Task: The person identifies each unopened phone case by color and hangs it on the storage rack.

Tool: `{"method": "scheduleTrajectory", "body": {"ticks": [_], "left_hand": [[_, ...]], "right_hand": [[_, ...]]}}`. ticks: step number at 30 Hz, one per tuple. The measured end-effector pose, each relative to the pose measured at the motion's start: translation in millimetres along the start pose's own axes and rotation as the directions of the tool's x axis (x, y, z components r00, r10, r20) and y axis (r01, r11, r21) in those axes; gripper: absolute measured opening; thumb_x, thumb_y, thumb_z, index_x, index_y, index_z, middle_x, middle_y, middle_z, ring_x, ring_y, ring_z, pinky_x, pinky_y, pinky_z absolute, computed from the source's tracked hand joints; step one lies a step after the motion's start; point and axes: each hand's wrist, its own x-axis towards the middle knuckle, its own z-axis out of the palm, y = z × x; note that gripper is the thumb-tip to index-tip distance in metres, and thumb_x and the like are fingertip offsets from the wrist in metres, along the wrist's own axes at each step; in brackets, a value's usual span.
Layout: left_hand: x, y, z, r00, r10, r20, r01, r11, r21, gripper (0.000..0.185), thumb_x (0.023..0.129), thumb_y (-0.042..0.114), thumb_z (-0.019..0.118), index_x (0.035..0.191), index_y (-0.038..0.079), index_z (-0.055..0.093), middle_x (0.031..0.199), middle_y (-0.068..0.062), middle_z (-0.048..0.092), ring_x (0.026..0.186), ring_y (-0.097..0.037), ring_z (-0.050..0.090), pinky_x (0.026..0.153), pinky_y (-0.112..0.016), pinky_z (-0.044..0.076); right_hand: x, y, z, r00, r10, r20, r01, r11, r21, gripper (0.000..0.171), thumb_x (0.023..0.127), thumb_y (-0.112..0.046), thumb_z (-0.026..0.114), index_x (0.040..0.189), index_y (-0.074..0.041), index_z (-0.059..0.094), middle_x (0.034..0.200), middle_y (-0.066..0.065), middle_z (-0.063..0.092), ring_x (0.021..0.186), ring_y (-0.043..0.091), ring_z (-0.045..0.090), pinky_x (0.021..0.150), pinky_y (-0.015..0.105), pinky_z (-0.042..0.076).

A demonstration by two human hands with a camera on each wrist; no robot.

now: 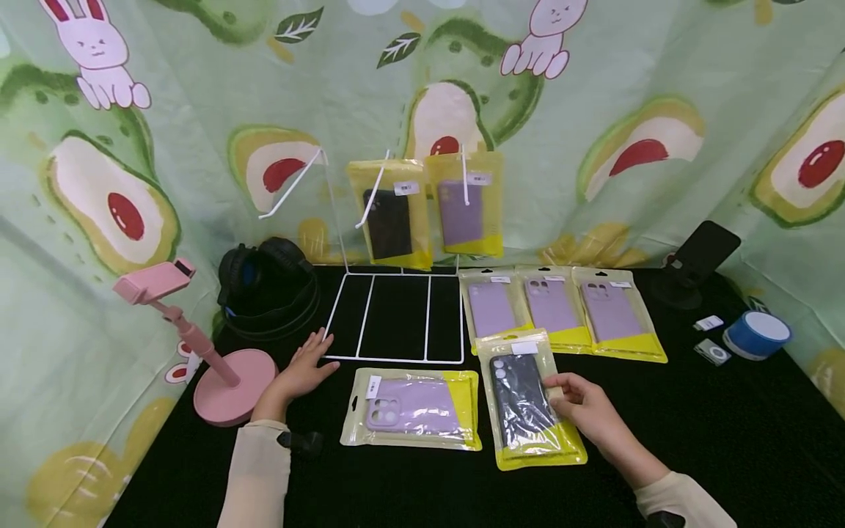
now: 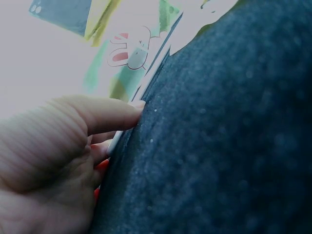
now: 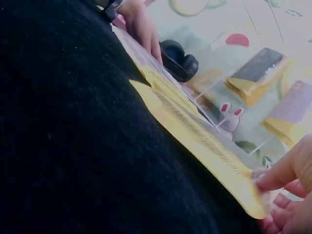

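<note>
right hand [image 1: 584, 405] pinching the right edge of a bagged dark case [image 1: 526, 400], which lies flat on the table [image 1: 693, 440] at near centre; the right wrist view shows the fingertips [image 3: 273, 180] on the bag's yellow rim. left hand [image 1: 305, 367] released, fingers straight, resting flat on the cloth with its tips at the near left corner of the white wire rack [image 1: 396, 317].

progress, as judged: two bagged cases hang on the rack's hooks, one dark [image 1: 391, 214] and one purple [image 1: 465, 205]; a third hook [image 1: 290, 185] at the left stands bare. five bags lie on the table, so most of the hanging appears left to do.

count: seven bagged cases in all, five purple and two dark. on the table: three purple in a row [image 1: 557, 308] right of the rack, one purple [image 1: 412, 407] at near left, and the dark one held. also one pink stand [image 1: 198, 345], one pair of headphones [image 1: 267, 286], one black stand [image 1: 696, 260], one blue speaker [image 1: 755, 334].
</note>
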Motion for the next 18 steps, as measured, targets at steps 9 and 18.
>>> {"method": "scheduleTrajectory", "body": {"ticks": [9, 18], "left_hand": [[-0.8, 1.5, 0.0, 1.000, -0.002, 0.003, 0.002, 1.000, -0.003, 0.061, 0.096, 0.016, 0.050, 0.145, -0.008, 0.023, 0.153, -0.030, 0.004, 0.141, -0.044, -0.003, 0.111, -0.057, -0.003], [-1.3, 1.5, -0.3, 1.000, 0.002, 0.001, -0.002, 1.000, -0.003, 0.060, 0.096, 0.016, 0.050, 0.145, -0.009, 0.024, 0.153, -0.030, 0.005, 0.141, -0.044, -0.002, 0.111, -0.058, -0.003]], "right_hand": [[2.4, 2.5, -4.8, 0.999, 0.038, -0.023, -0.033, 0.985, 0.168, 0.033, 0.092, -0.007, 0.052, 0.122, 0.005, 0.051, 0.097, 0.013, 0.061, 0.075, 0.019, 0.062, 0.064, 0.031, 0.054], [-6.0, -9.8, -14.0, 0.994, -0.079, -0.073, 0.097, 0.949, 0.301, 0.023, 0.093, -0.007, 0.055, 0.115, 0.002, 0.056, 0.090, 0.001, 0.063, 0.074, 0.015, 0.063, 0.063, 0.029, 0.055]]}}
